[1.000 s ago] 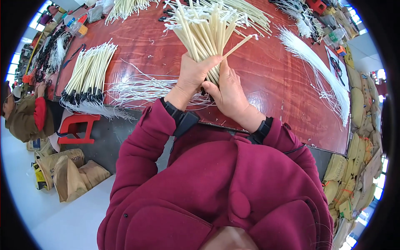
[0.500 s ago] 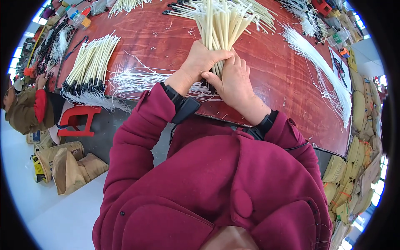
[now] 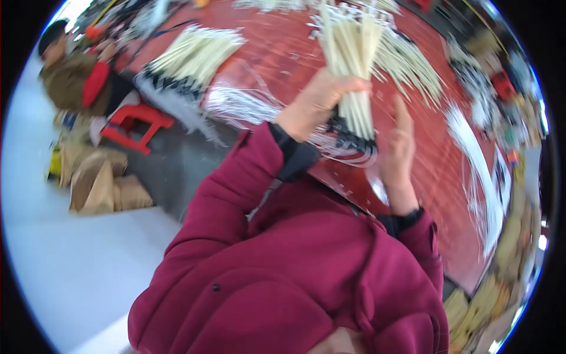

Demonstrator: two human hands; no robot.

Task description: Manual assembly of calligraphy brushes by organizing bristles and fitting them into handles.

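Note:
My left hand (image 3: pixel 323 99) is wrapped round the middle of a bundle of thin cream-coloured sticks (image 3: pixel 352 50), held upright above the table. Their black ends point down toward me, with pale strands around them. Off the bundle's right side, my right hand (image 3: pixel 398 150) is apart from it, fingers stretched out, holding nothing and slightly blurred. More cream sticks (image 3: pixel 413 69) lie just behind the held bundle. Left of my hands is a pile of black-ended sticks (image 3: pixel 197 53). Loose white strands (image 3: pixel 239 105) spread between that pile and my left forearm.
The red table (image 3: pixel 274 68) carries a long sheaf of white strands (image 3: pixel 476 174) near its right edge. A co-worker (image 3: pixel 73 76) sits at far left, near a red stool (image 3: pixel 138 131) and brown paper bags (image 3: pixel 100 186). Sacks (image 3: pixel 480 310) are stacked at lower right.
My right hand has come off the bundle and opened to its right; the left still grips it. The whole view has turned, bringing the co-worker further into sight.

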